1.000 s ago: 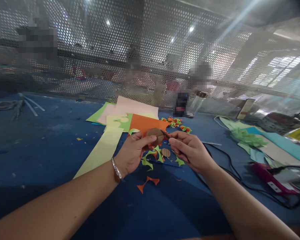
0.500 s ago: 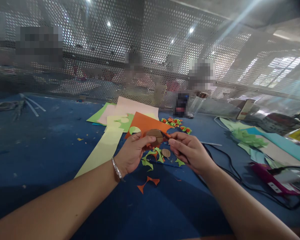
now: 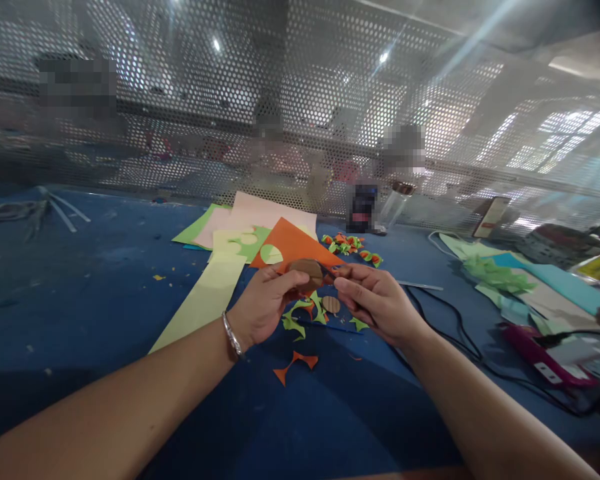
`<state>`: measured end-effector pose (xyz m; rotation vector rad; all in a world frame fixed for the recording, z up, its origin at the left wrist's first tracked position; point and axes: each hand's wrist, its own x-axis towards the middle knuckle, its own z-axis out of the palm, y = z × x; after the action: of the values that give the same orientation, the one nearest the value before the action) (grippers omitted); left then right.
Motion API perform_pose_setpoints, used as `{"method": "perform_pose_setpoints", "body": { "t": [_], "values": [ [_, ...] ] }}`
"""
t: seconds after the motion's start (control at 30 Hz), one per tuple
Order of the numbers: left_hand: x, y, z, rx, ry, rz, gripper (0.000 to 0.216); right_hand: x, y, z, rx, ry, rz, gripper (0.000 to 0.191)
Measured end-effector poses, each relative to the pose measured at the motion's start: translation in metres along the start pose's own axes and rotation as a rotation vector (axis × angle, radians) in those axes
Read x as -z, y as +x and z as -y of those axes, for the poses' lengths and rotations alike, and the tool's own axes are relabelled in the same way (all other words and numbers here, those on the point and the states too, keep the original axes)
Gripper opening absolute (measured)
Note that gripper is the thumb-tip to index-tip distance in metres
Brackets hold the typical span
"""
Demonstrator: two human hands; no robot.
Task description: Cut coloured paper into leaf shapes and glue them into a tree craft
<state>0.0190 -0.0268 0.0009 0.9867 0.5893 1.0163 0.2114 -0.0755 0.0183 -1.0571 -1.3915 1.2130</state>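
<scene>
My left hand (image 3: 260, 303), a silver bracelet at its wrist, is closed on a round brown disc (image 3: 307, 272) and an orange paper sheet (image 3: 293, 241). The thumb presses on the disc, which lies flat against the paper. My right hand (image 3: 375, 300) is closed around scissors (image 3: 329, 271) at the disc's right edge. Only their dark blades show; the fingers hide the handles. Below the hands lie a second striped disc (image 3: 331, 305), green paper scraps (image 3: 294, 323) and an orange scrap (image 3: 296, 365) on the blue table.
Coloured sheets, among them a pale pink sheet (image 3: 275, 212) and a long yellow strip (image 3: 200, 300), lie behind on the left. Small folded green and orange pieces (image 3: 343, 243) sit near a glass bottle (image 3: 397, 203). To the right are black cables (image 3: 455, 327) and a magenta power strip (image 3: 545, 357).
The orange sheet has tilted slightly, its top corner shifting right and up. The disc and both hands have moved slightly left; both grips stay the same.
</scene>
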Motion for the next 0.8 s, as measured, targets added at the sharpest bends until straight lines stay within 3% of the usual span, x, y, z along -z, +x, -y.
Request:
{"method": "perform_pose_setpoints", "body": {
  "t": [0.8],
  "values": [
    [0.0014, 0.0014, 0.0024, -0.032, 0.025, 0.039, 0.010, 0.0013, -0.0016, -0.0016, -0.010, -0.016, 0.013, 0.031]
  ]
}}
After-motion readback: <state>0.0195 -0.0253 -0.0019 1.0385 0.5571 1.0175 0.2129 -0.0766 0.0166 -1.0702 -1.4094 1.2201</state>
